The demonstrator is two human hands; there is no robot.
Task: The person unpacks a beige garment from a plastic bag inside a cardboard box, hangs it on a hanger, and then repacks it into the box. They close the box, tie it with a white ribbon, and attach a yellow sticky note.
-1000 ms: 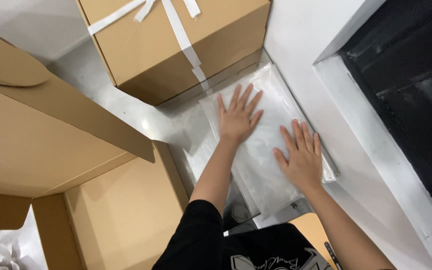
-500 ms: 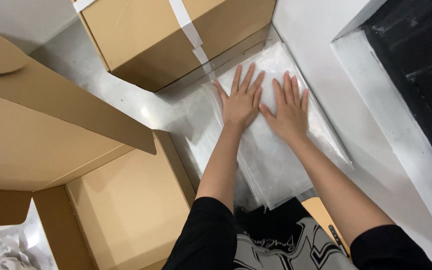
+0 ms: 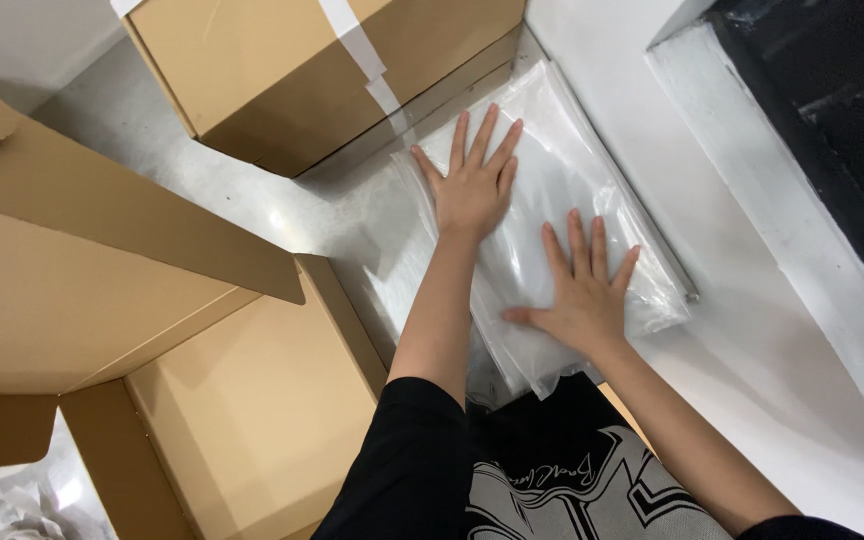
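Grey floor (image 3: 252,200) between cardboard boxes (image 3: 282,70) carries a stack of clear plastic bags (image 3: 562,190) against the white wall. Left hand (image 3: 474,190) and right hand (image 3: 584,300) lie flat, fingers spread, pressing it, gripping nothing. Flattening seems underway; lifting would call for curling fingers under an edge.

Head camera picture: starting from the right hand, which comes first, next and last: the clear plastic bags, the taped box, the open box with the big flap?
From the right hand:
1. Clear plastic bags, directly under the palm, touching.
2. Taped cardboard box, up and to the left, past the left hand.
3. Open box with the big flap, far left.
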